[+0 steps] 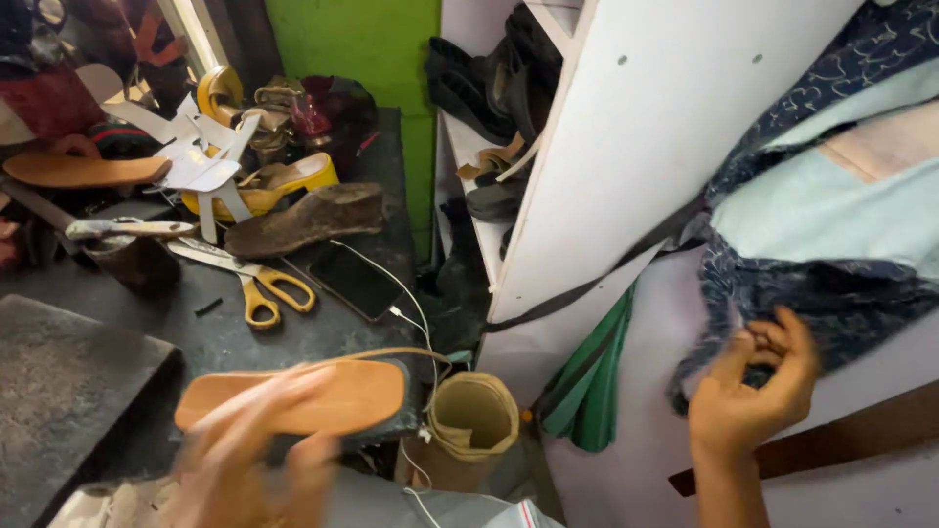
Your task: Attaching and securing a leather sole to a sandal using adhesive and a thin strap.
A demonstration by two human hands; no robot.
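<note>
My left hand is blurred low in the frame and grips a tan flat sandal sole with a thin strap, held roughly level above the dark workbench. My right hand is raised at the right with its fingers curled and apart, touching the edge of a dark blue patterned cloth that hangs down against a white panel. It is not clear that the right hand grips the cloth.
Yellow-handled scissors, a black phone with a white cable, a worn dark sole, white cut-out pieces and a yellow sandal lie on the bench. A tan roll stands below. White shelves hold shoes.
</note>
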